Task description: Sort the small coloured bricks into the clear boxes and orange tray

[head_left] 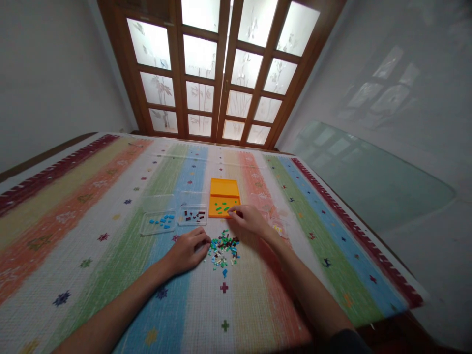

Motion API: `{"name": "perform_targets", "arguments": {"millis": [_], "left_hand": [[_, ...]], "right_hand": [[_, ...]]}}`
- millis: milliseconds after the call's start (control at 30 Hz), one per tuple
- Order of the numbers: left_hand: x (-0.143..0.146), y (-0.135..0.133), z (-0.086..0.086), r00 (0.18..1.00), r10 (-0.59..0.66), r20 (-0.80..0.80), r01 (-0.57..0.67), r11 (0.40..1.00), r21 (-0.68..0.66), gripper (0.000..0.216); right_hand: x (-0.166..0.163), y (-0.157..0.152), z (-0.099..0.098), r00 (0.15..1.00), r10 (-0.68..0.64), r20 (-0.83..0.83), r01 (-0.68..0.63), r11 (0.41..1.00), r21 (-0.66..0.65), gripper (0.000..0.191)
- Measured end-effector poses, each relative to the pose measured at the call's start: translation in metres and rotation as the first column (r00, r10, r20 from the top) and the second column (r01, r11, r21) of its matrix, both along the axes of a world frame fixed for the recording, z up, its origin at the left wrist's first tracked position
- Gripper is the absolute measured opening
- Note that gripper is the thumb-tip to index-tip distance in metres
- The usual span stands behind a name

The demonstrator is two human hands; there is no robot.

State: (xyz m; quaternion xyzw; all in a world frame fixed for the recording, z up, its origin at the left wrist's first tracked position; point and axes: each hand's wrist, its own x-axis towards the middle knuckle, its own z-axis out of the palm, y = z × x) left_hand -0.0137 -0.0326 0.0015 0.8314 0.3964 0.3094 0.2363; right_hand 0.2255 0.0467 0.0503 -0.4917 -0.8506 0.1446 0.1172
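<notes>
A loose pile of tiny building bricks [223,248], mainly green, dark brown, blue and pale, lies on the striped cloth. My left hand [189,250] rests at the pile's left edge with fingers curled and tips close together; anything between them is too small to make out. Over the front right corner of an open orange box [224,188] is my right hand [250,219], its thumb and fingertips pinched. What the pinch holds, if anything, does not show. Several green bricks [219,208] lie in the box's near half.
Left of the orange box, one clear box [192,223] contains dark brown bricks and another [145,231] contains blue ones. More clear containers [279,227], one with yellowish pieces, sit partly behind my right hand. Striped cloth [110,275] covers the table; wooden glazed doors [221,83] stand beyond.
</notes>
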Motion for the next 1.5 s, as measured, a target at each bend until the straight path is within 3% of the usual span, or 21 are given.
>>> {"name": "perform_targets", "arguments": {"millis": [200,300,433,567,733,900,1133,1267,1400,1500], "left_hand": [[-0.001,0.0,0.002,1.0,0.007,-0.008,-0.007,1.0,-0.013,0.016],[-0.001,0.0,0.002,1.0,0.007,-0.007,-0.007,1.0,-0.013,0.016],[-0.002,0.0,0.001,1.0,0.005,0.003,-0.005,1.0,-0.009,0.016],[-0.001,0.0,0.003,1.0,0.011,-0.005,-0.011,1.0,-0.013,0.016],[-0.001,0.0,0.004,1.0,0.01,-0.019,-0.01,1.0,-0.017,0.016],[-0.001,0.0,0.002,1.0,0.004,-0.015,-0.004,1.0,-0.008,0.016],[-0.001,0.001,0.002,1.0,0.002,-0.021,-0.003,1.0,-0.02,0.017],[-0.001,0.001,0.002,1.0,0.0,-0.015,-0.001,1.0,-0.016,0.018],[-0.001,0.001,0.001,1.0,-0.003,-0.013,0.003,1.0,-0.006,0.018],[-0.002,0.001,0.0,1.0,-0.003,-0.012,0.003,1.0,0.002,0.018]], "right_hand": [[0.011,-0.043,-0.011,0.973,0.163,-0.162,-0.187,0.972,-0.14,0.022],[0.005,-0.059,-0.014,0.958,0.239,-0.157,-0.263,0.952,-0.156,0.02],[-0.001,-0.071,-0.017,0.961,0.247,-0.126,-0.261,0.958,-0.119,0.018],[0.004,-0.074,-0.014,0.961,0.256,-0.105,-0.266,0.959,-0.1,0.02],[0.015,-0.073,-0.006,0.944,0.319,-0.082,-0.33,0.916,-0.229,0.024],[0.013,-0.074,-0.009,0.941,0.334,-0.052,-0.336,0.907,-0.253,0.022],[0.014,-0.071,-0.015,0.916,0.352,-0.193,-0.388,0.9,-0.2,0.016],[0.027,-0.061,-0.018,0.926,0.246,-0.288,-0.29,0.949,-0.122,0.014],[0.049,-0.045,-0.024,0.937,0.071,-0.342,-0.063,0.997,0.035,0.018],[0.067,-0.034,-0.028,0.926,-0.082,-0.369,0.135,0.983,0.12,0.019]]}}
